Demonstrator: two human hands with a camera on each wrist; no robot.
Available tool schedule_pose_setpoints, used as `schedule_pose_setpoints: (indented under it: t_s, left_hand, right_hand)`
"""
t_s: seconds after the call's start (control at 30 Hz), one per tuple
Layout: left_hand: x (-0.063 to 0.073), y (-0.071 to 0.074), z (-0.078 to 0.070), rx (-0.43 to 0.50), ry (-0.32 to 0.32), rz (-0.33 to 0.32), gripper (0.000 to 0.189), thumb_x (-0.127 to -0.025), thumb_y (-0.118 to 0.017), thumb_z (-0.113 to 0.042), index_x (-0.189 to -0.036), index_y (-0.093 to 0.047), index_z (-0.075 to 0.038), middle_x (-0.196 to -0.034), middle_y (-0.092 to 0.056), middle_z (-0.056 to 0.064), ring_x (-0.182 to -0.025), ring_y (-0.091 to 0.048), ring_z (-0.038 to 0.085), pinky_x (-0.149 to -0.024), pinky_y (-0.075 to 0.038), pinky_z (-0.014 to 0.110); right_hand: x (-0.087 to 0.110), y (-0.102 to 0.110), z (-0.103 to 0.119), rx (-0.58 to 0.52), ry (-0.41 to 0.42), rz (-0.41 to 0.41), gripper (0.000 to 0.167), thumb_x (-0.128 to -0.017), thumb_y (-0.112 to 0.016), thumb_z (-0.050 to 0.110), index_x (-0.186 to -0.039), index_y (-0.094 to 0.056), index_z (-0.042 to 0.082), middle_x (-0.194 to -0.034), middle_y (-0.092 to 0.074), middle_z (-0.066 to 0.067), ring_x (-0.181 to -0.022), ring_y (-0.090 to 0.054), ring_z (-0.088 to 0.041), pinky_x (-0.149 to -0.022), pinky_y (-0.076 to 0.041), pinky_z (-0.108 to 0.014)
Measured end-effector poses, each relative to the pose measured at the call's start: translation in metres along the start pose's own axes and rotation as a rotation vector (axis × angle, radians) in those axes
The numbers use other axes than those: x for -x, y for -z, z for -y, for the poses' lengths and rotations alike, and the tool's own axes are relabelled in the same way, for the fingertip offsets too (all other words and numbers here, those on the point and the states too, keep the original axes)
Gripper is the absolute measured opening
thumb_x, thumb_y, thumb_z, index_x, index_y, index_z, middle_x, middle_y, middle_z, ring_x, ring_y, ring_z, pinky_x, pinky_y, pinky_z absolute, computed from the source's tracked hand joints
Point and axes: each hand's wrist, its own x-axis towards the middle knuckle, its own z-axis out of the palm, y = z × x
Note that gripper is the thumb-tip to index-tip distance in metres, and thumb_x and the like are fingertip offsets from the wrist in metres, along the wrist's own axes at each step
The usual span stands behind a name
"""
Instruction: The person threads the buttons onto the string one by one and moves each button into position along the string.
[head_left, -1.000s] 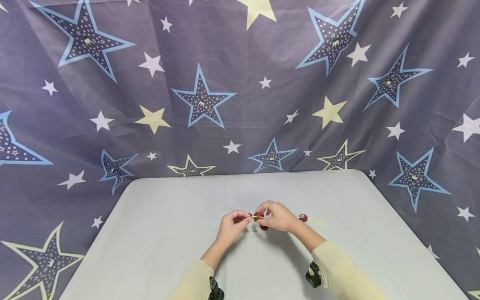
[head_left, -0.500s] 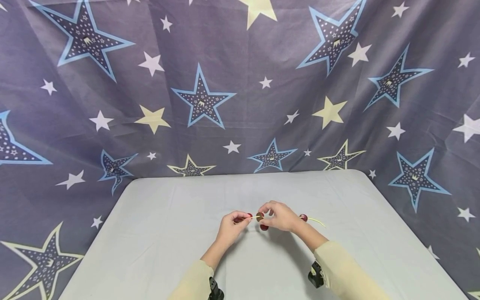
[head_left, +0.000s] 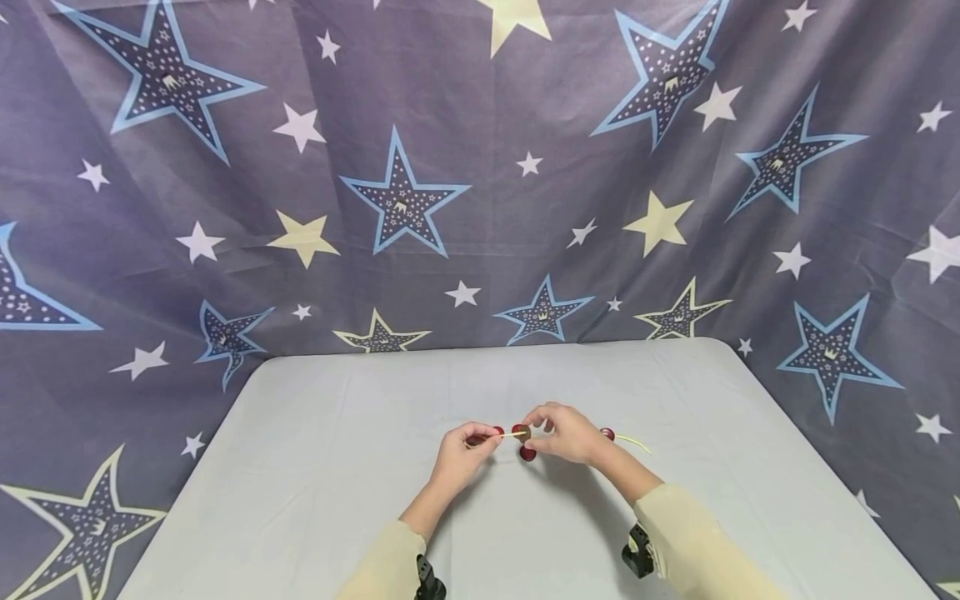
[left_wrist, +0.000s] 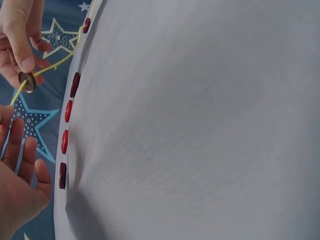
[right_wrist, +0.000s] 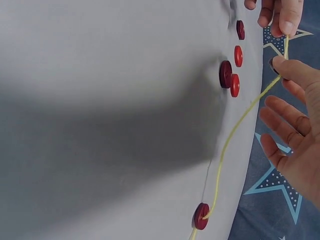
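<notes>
My left hand (head_left: 459,457) pinches the tip of a yellow string (left_wrist: 62,61) between thumb and finger. My right hand (head_left: 568,433), just to the right, pinches a brown button (left_wrist: 28,83) through which the string passes. A stretch of string shows between the brown button and my left fingertips. Farther along the string, a dark red button (right_wrist: 201,216) is threaded and lies on the table. Below my hands lie loose buttons, among them a bright red button (right_wrist: 238,56) and a larger dark red button (right_wrist: 226,74).
A pale grey cloth covers the table (head_left: 375,392). Behind it hangs a dark curtain (head_left: 480,208) printed with stars. The string's far end trails past the dark red button on the right. Each forearm carries a black wrist camera (head_left: 637,552).
My right hand has slid slightly to the right with the brown button, so more string shows between it and my left hand. The left hand has stayed nearly in place.
</notes>
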Motion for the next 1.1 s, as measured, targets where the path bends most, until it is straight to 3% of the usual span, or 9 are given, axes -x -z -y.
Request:
schedule_pose_setpoints:
  t_s: [0.47, 1.1]
  left_hand:
    - [0.002, 0.004, 0.006, -0.057, -0.01, 0.008, 0.012, -0.083, -0.07, -0.022, -0.086, -0.07, -0.01, -0.087, -0.069, 0.005, -0.078, -0.057, 0.012, -0.069, -0.046, 0.022]
    - [0.0, 0.002, 0.009, -0.083, -0.041, 0.004, 0.009, -0.083, -0.07, -0.016, -0.087, -0.07, -0.008, -0.088, -0.07, 0.006, -0.076, -0.058, 0.007, -0.071, -0.048, 0.022]
  right_hand:
    - [0.002, 0.001, -0.004, 0.016, -0.011, -0.002, 0.024, -0.079, -0.074, 0.023, -0.1, -0.067, 0.012, -0.096, -0.065, -0.005, -0.085, -0.059, -0.021, -0.07, -0.046, -0.028]
    - [0.005, 0.007, -0.012, 0.051, 0.007, -0.019, 0.023, -0.077, -0.074, 0.017, -0.097, -0.068, 0.009, -0.092, -0.065, -0.008, -0.081, -0.06, -0.023, -0.069, -0.045, -0.025]
